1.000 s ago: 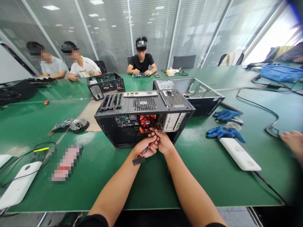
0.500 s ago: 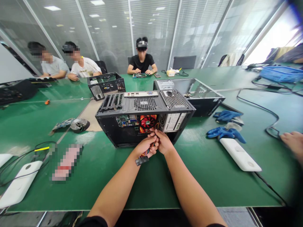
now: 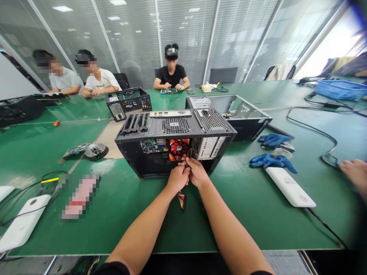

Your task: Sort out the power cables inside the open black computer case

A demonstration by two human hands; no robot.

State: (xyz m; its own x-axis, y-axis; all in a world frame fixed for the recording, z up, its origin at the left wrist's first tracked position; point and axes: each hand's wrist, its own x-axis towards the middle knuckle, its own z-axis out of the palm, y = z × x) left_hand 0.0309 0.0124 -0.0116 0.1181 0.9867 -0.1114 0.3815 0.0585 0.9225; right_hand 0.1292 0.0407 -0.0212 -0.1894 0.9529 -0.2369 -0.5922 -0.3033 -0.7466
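Note:
An open black computer case (image 3: pixel 174 126) lies on its side on the green table (image 3: pixel 243 214), showing a red fan (image 3: pixel 178 147) and a power supply (image 3: pixel 209 147) inside. My left hand (image 3: pixel 177 177) is closed on a bundle of coloured wires (image 3: pixel 181 200) that comes out of the case; the black connector end hangs down below my fist. My right hand (image 3: pixel 197 172) is also closed, its fingers pinching the same wires at the case's opening, touching my left hand.
Blue gloves (image 3: pixel 272 160) and a white device (image 3: pixel 289 187) lie to the right, another white device (image 3: pixel 24 223) and cables to the left. A second open case (image 3: pixel 229 110) stands behind. Three people sit across the table; another person's hand (image 3: pixel 355 172) rests at the right edge.
My left hand turned over and closed tighter on the wires. The black connector, which stuck out to the left below my hand, now hangs straight down. My right hand stayed in place.

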